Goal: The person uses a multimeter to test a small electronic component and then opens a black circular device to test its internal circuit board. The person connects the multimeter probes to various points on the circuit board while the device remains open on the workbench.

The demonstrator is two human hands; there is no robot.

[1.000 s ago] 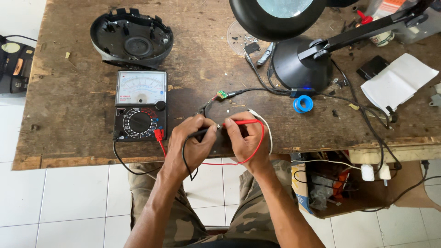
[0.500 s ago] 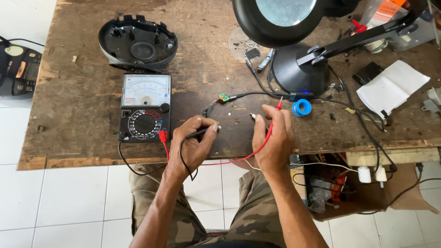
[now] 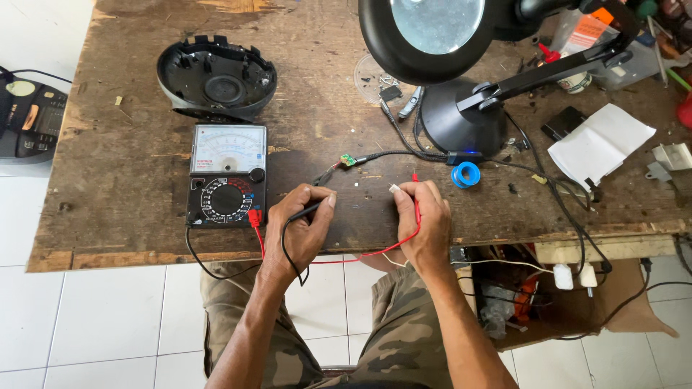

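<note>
Head view of a worn wooden bench (image 3: 130, 194) seen from above. At far left, on the tiled floor, lies a dark device (image 3: 29, 119) with buttons. On the bench, a black plastic shell (image 3: 216, 79) lies open side up; just below it sits an analogue meter (image 3: 227, 176) with a white scale and a round dial. Red and black leads run from its lower edge toward the hands. The left hand (image 3: 303, 223) is closed around a black probe (image 3: 317, 205), held like a pen with the tip pointing up and to the right toward a small green part (image 3: 348, 161) on the end of a black cable. The right hand (image 3: 425, 216) is closed on a red probe (image 3: 416, 198), its tip rising above the fingers, and pinches a small white plug (image 3: 394, 189) between thumb and forefinger. Farther right stand a magnifier lamp (image 3: 432, 32) on a round black base, a blue tape roll (image 3: 466, 174) and folded white paper (image 3: 598, 144). A box (image 3: 519, 302) of parts sits under the bench edge.
</note>
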